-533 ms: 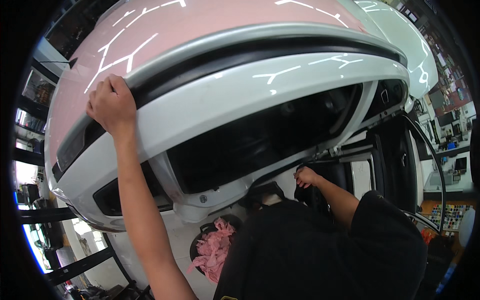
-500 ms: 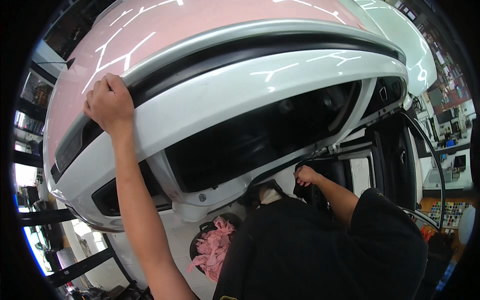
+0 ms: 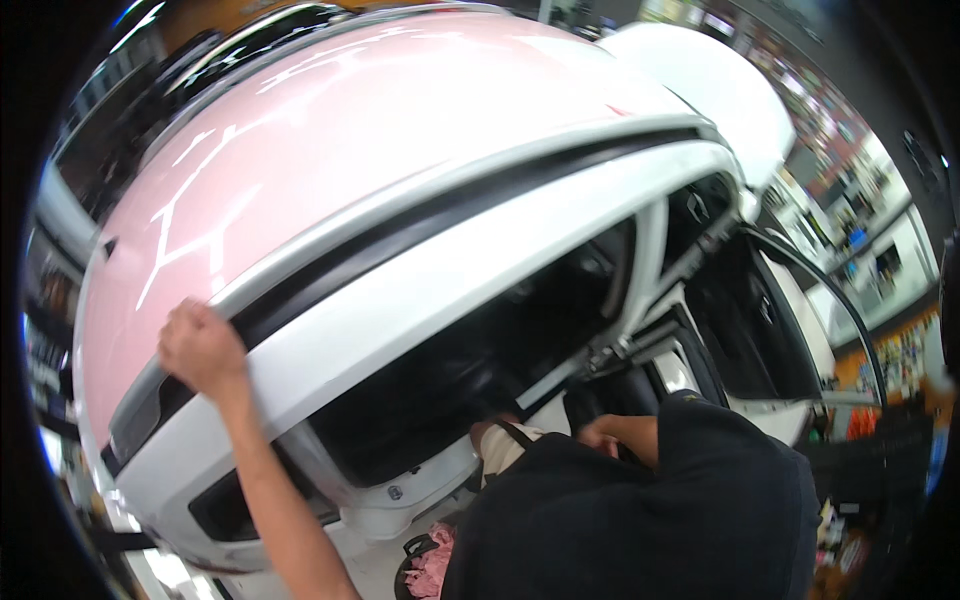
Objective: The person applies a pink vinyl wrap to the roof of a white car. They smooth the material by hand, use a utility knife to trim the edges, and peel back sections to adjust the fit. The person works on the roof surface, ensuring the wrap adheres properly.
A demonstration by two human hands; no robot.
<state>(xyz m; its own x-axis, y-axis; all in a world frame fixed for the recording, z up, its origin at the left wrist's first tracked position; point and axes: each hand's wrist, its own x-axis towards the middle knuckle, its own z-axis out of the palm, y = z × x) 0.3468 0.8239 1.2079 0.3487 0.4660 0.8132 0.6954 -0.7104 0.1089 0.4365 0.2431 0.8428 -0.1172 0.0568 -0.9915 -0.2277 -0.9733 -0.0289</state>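
My left hand (image 3: 203, 345) is closed around the silver roof rail (image 3: 330, 228) of a car, near the rail's rear end. The car's roof (image 3: 300, 130) is pink and glossy, and white bodywork (image 3: 420, 265) runs below the rail. Beside my black shirt (image 3: 620, 500), low by the door opening, is my right hand (image 3: 598, 437). It is blurred and its fingers are mostly hidden, so whether it holds anything cannot be made out. My bent leg (image 3: 497, 450) reaches toward the dark door opening (image 3: 430, 400).
An open car door (image 3: 760, 310) stands out at the right, with the white raised hood (image 3: 710, 95) beyond. On the floor below the sill, a black bin (image 3: 405, 578) holds crumpled pink film (image 3: 432, 562). Shelves (image 3: 880, 250) of goods line the far right.
The view has tilted, showing more of the roof and less of the bin. My left hand keeps its grip on the rail. My right hand has drawn in closer to my body.
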